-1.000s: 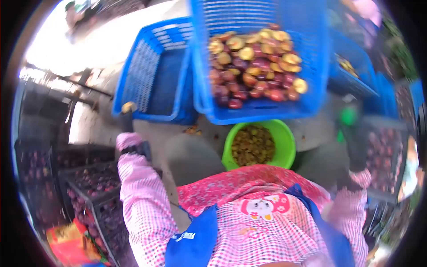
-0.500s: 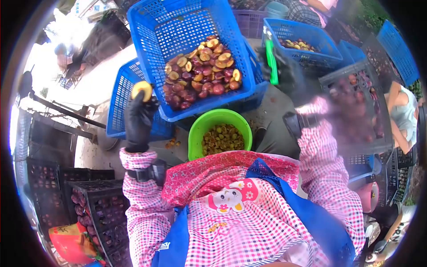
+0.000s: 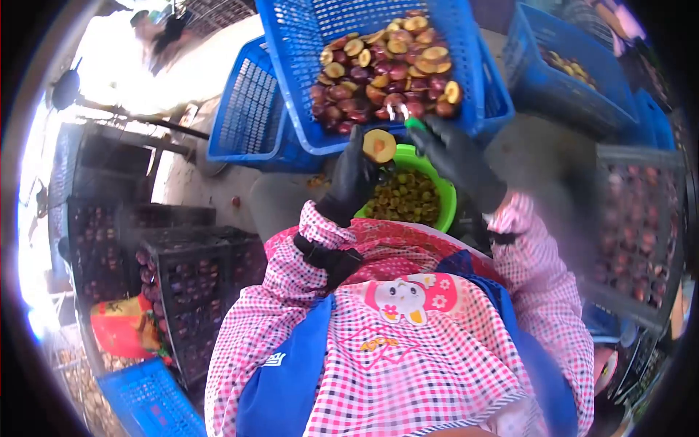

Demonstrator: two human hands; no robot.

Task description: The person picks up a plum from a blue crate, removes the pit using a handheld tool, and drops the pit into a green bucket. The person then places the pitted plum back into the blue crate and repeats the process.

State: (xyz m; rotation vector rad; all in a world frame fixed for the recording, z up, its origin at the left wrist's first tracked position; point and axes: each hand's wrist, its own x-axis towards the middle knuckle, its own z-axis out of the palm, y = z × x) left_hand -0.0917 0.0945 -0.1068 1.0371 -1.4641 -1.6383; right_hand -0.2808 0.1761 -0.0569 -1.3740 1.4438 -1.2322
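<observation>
My left hand (image 3: 353, 175), in a black glove, is closed on a halved plum (image 3: 379, 146). Its yellow cut face is turned up, with a brown centre. Close by on the right, my black-gloved right hand (image 3: 462, 160) grips a small green-handled tool (image 3: 415, 124) whose shiny metal tip points at the plums. Both hands are above a bright green bowl (image 3: 450, 207) of brownish-green plum pits (image 3: 408, 198). Just beyond them, a blue basket (image 3: 295, 109) holds many halved plums (image 3: 378, 87), red-skinned and yellow inside.
Another blue basket (image 3: 244, 109) stands at the left, and one with fruit (image 3: 535, 80) at the upper right. Black crates (image 3: 193, 273) of dark plums are stacked at the lower left. A further plum crate (image 3: 637, 240) stands at the right. Another person's arm (image 3: 619, 22) shows at the upper right.
My right hand has come in from the upper right with the green-handled tool. My left hand has brought the halved plum over beside it, near the bowl. The whole view has shifted.
</observation>
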